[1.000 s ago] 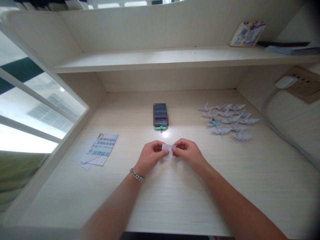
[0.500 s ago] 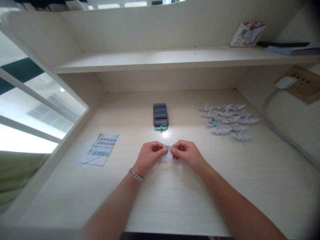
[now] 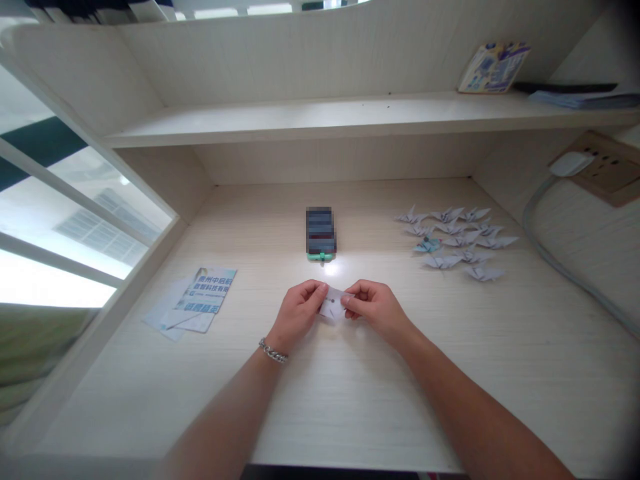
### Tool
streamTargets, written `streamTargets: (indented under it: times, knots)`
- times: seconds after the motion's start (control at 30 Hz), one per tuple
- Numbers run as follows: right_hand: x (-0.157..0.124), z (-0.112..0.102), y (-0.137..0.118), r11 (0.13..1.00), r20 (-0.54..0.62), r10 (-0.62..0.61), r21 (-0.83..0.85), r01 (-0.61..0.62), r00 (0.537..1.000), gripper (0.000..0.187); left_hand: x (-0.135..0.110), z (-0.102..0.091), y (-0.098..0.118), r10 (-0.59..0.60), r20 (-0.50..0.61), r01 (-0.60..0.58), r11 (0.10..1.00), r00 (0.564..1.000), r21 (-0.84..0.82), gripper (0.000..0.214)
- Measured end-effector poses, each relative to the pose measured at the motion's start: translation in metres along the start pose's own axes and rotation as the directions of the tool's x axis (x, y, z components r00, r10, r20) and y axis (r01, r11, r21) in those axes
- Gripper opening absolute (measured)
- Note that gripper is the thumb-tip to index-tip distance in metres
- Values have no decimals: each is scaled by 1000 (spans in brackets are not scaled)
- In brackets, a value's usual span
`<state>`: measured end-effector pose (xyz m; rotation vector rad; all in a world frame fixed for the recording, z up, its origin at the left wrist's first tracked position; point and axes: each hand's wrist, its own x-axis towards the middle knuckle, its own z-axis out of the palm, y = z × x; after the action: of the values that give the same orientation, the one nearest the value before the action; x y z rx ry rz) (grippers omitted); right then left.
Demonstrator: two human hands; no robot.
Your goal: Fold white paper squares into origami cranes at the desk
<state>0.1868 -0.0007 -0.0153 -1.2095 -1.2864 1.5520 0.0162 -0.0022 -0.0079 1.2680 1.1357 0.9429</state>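
Observation:
Between my two hands is a small piece of folded white paper [image 3: 332, 306] with a dark spot near its middle. My left hand [image 3: 300, 305], with a silver chain bracelet at the wrist, pinches the paper's left edge between thumb and fingers. On the opposite edge, my right hand [image 3: 373, 303] grips it with the thumb on top. The paper is held just over the desk. Several folded paper cranes [image 3: 461, 238], mostly white and one light blue, sit in rows to the right.
A phone [image 3: 321, 230] with a green edge lies behind my hands, a bright spot in front of it. Printed sheets [image 3: 205, 300] rest at left. A grey cable [image 3: 560, 263] runs from a wall socket [image 3: 613, 167] at right. Above is a shelf [image 3: 280, 120] holding a small packet [image 3: 494, 68].
My left thumb has shifted up to the paper's upper left corner, so more of its face and the dark spot now show. My right hand has stayed nearly still.

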Motion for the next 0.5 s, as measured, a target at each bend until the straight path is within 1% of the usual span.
streamTargets:
  times: [0.17, 0.3, 0.5]
  knots:
    - [0, 2, -1, 1000, 15, 12, -1, -12, 1000, 23, -1, -1, -1, 15, -15, -15, 1000, 1000, 9, 26]
    - [0, 2, 0, 1000, 10, 15, 11, -15, 1000, 24, 0, -1, -2, 14, -32, -13, 1000, 999, 27, 29]
    - [0, 1, 2, 1000, 9, -2, 30, 2, 1000, 21, -1, 0, 0, -3, 46, 4, 1000, 999, -11, 26]
